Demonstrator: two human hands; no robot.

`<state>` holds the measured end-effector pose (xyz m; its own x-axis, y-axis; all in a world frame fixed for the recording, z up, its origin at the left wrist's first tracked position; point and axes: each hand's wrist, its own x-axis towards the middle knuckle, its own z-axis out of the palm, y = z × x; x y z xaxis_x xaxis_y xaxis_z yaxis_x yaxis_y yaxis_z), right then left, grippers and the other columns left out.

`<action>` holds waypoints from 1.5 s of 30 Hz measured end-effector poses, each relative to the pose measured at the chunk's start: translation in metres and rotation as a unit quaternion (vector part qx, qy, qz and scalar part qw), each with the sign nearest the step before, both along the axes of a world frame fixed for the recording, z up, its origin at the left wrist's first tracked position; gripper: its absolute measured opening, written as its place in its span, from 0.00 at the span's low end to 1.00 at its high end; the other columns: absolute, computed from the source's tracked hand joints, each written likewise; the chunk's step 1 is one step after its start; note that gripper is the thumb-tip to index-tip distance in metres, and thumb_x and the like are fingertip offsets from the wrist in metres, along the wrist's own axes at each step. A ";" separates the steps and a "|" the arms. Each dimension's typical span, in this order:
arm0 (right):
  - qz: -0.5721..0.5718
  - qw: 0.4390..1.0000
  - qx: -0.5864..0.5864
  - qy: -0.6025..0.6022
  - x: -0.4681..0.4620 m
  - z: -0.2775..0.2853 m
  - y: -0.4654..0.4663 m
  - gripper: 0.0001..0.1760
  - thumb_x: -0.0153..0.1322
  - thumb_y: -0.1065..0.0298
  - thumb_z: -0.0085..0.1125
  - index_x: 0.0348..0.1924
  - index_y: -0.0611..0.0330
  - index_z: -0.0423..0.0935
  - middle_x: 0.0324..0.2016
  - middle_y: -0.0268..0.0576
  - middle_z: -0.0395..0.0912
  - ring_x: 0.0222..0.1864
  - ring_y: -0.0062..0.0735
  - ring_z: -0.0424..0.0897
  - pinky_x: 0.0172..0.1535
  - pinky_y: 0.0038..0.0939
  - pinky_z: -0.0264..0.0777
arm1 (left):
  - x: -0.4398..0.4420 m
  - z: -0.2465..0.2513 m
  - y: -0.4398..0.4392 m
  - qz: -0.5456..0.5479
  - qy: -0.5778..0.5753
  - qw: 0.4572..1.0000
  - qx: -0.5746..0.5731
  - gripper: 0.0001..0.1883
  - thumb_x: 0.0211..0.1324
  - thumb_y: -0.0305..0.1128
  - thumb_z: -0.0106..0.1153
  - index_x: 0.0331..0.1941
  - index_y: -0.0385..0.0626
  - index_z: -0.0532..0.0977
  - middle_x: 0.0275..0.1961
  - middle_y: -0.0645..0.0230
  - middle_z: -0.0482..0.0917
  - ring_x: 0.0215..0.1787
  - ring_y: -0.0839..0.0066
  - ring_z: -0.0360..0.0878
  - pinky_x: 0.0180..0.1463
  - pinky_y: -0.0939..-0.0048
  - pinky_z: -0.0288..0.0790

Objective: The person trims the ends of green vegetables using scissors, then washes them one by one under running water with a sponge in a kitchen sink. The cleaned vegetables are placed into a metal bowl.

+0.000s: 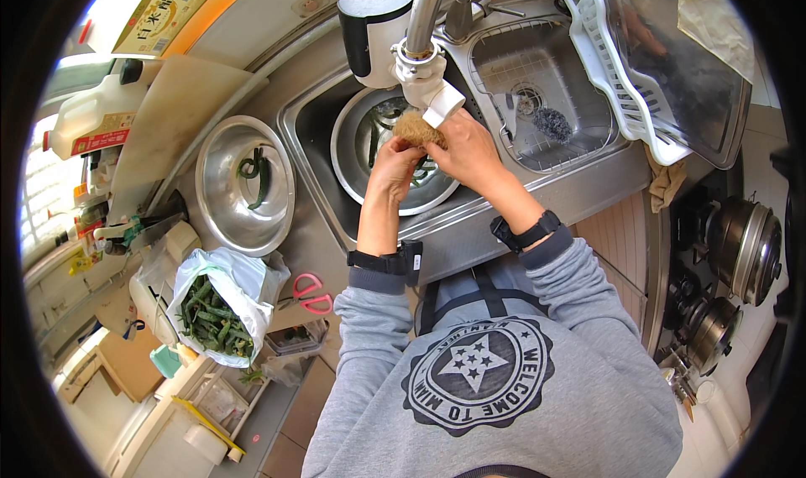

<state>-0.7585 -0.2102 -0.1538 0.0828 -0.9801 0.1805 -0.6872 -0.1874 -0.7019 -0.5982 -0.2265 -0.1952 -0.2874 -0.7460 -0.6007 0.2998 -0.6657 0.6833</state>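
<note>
Both my hands are over a metal basin (352, 182) in the left sink bowl, just under the white tap head (444, 103). A tan fibrous scrubber (415, 127) is pinched between my left hand (395, 166) and my right hand (467, 150). Whether a cucumber is also between my fingers is hidden. Green cucumbers (378, 125) lie in the basin below. To the left, a second metal bowl (214, 182) holds a few thin cucumbers (261, 182), one of them curled. Nearer to me stands a white plastic bag (189, 270) full of small cucumbers (214, 314).
Pink-handled scissors (312, 294) lie beside the bag. A steel wool scourer (553, 125) sits on a wire rack in the right sink bowl. A white plastic rack (614, 81) stands at its right edge. Behind the basin is a white and black container (374, 31). Pots (743, 245) stand far right.
</note>
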 end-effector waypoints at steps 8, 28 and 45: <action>-0.098 0.988 0.086 -0.081 -0.017 0.003 -0.007 0.19 0.62 0.60 0.65 0.41 0.63 0.79 0.35 0.52 0.78 0.41 0.53 0.78 0.44 0.43 0.73 | 0.005 -0.008 -0.008 0.096 0.060 0.994 -0.003 0.10 0.64 0.20 0.53 0.48 0.43 0.71 0.45 0.65 0.81 0.42 0.72 0.81 0.55 0.66 0.77; -0.067 0.993 0.049 -0.078 0.012 -0.017 0.003 0.20 0.60 0.64 0.66 0.43 0.65 0.79 0.39 0.51 0.78 0.43 0.52 0.78 0.47 0.42 0.73 | -0.022 -0.015 -0.006 0.198 0.013 0.980 0.022 0.12 0.74 0.37 0.43 0.48 0.42 0.70 0.44 0.66 0.80 0.43 0.75 0.81 0.46 0.70 0.78; -0.161 0.976 0.052 -0.138 0.011 -0.020 0.003 0.16 0.64 0.62 0.63 0.39 0.65 0.80 0.36 0.53 0.81 0.41 0.55 0.80 0.45 0.41 0.75 | -0.017 -0.010 0.002 0.147 0.080 0.986 0.007 0.18 0.72 0.41 0.47 0.56 0.40 0.69 0.51 0.65 0.76 0.49 0.74 0.76 0.57 0.67 0.72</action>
